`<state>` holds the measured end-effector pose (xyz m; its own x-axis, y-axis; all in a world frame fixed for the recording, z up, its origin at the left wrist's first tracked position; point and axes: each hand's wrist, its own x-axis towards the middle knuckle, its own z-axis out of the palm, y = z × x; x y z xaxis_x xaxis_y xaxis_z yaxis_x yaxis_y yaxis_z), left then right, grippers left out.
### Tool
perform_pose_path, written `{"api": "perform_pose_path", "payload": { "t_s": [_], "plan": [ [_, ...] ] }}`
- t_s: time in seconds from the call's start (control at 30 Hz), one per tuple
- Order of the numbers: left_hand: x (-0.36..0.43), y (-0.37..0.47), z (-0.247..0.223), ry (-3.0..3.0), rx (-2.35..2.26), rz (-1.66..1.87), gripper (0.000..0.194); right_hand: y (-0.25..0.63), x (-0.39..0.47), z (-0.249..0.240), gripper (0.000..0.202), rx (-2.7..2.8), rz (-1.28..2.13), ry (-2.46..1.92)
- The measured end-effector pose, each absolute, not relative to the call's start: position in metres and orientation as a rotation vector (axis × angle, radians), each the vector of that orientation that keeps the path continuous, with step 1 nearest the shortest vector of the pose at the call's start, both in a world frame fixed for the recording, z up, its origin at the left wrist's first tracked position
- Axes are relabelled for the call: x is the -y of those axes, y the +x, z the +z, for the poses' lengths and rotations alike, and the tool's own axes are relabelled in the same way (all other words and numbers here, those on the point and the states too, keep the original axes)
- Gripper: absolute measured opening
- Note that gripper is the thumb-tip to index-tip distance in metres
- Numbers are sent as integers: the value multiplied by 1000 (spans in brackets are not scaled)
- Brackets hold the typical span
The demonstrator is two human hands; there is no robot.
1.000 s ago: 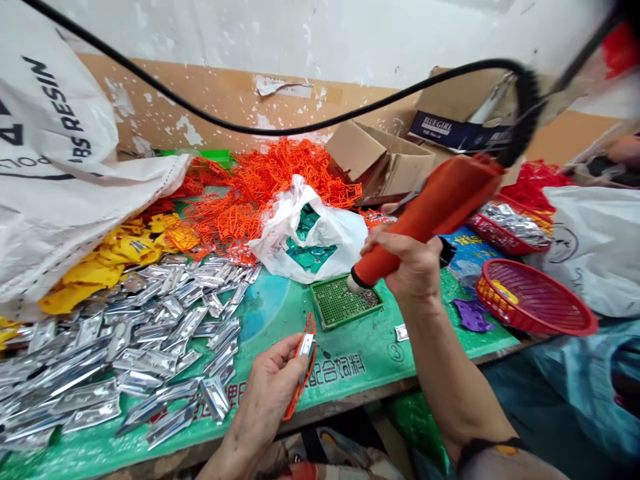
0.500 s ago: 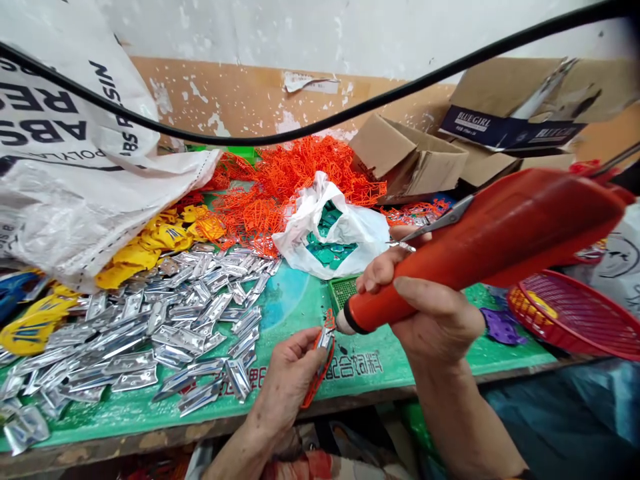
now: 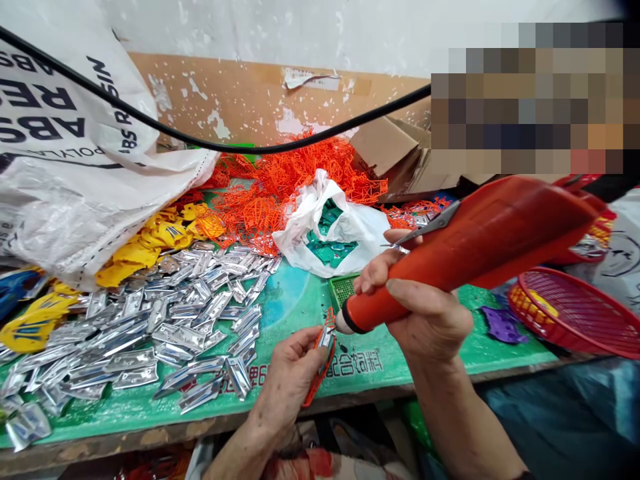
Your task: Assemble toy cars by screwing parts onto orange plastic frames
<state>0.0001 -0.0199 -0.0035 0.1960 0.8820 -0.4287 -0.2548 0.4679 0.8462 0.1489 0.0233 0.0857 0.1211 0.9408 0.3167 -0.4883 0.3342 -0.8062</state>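
Near the table's front edge my left hand (image 3: pixel 293 370) pinches a slim orange plastic frame (image 3: pixel 317 380) with a silvery piece (image 3: pixel 327 332) on it. My right hand (image 3: pixel 425 320) is wrapped round a large red handheld tool (image 3: pixel 475 230) with a black ring and a pale tip. That tip is at the upper end of the silvery piece; whether it touches, I cannot tell. Along the tool's upper side, by my right fingers, lies a pointed grey metal blade (image 3: pixel 431 224). Many loose silvery pieces (image 3: pixel 135 340) spread over the green tabletop (image 3: pixel 290 300) to the left.
Behind my hands sit a white plastic bag (image 3: pixel 357 230) of green parts, a green basket (image 3: pixel 344 290) and heaped orange frames (image 3: pixel 300 167). Yellow parts (image 3: pixel 150 243) and a printed white sack (image 3: pixel 60 200) lie left. A red basket (image 3: pixel 575 313) and purple piece (image 3: pixel 504 325) are right.
The red tool and my right hand have shifted slightly left, with the tip staying at the silvery piece. My left hand has hardly moved. A pixelated patch now covers the upper right.
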Motion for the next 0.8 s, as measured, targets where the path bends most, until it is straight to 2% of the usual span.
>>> {"api": "perform_pose_path", "payload": {
  "t_s": [0.27, 0.47, 0.63, 0.73, 0.8],
  "plan": [
    [21, 5, 1, 645, -1125, 938, 28, 148, -19, 81, 33, 1038, 1123, -624],
    [20, 5, -2, 598, -1102, 966, 28, 150, -17, 73, 15, 1153, 1009, -772],
    [22, 4, -2, 559, -1084, 992, 26, 147, -18, 70, 11, 1156, 1013, -756],
    [23, 4, 1, 559, -1082, 979, 27, 145, -18, 74, 13, 1104, 1067, -690],
    [23, 2, 2, 588, -1104, 978, 30, 146, -20, 79, 24, 1054, 1080, -631]
  ]
}}
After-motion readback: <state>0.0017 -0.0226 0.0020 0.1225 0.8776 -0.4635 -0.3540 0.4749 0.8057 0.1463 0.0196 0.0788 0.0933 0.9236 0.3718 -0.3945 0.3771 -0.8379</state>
